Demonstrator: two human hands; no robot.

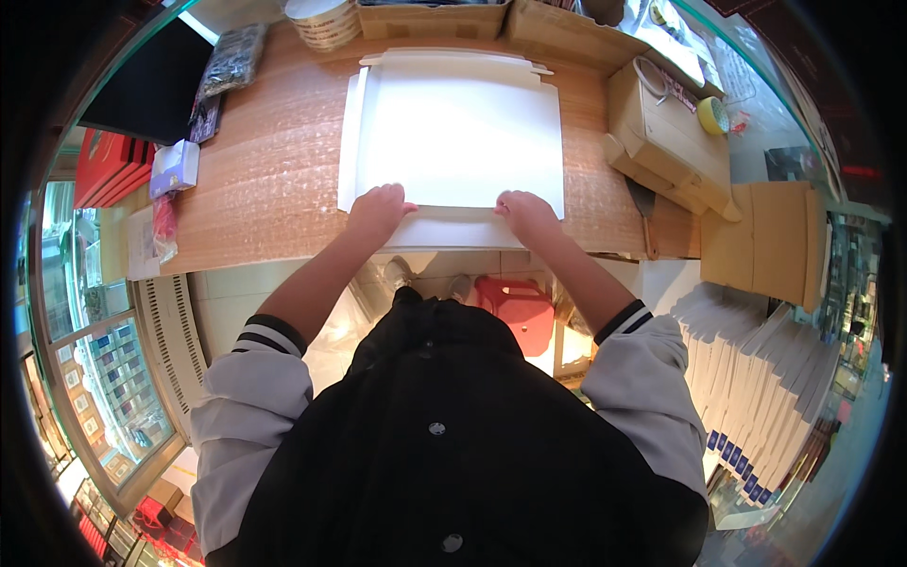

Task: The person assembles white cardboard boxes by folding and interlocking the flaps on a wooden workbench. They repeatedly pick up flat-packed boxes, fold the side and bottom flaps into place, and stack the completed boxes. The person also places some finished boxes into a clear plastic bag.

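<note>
A large white cardboard box blank (pixel 458 132) lies flat on the wooden table (pixel 274 142), with narrow folded flaps along its left and far edges. My left hand (pixel 381 213) is closed at the near left corner, its fingers curled over the crease. At the near right corner, my right hand (pixel 529 217) grips the same crease with bent fingers. Between the two hands the near flap (pixel 455 230) reaches toward the table's front edge. The fingertips of both hands are partly hidden.
Brown cardboard boxes (pixel 666 142) stand on the right, with a yellow tape roll (pixel 713 115) on top. Beside them lies a dark-bladed tool with a wooden handle (pixel 650 236). Small purple-white box (pixel 175 168) sits left. Below are a red stool (pixel 520 312) and stacked white cartons (pixel 756 378).
</note>
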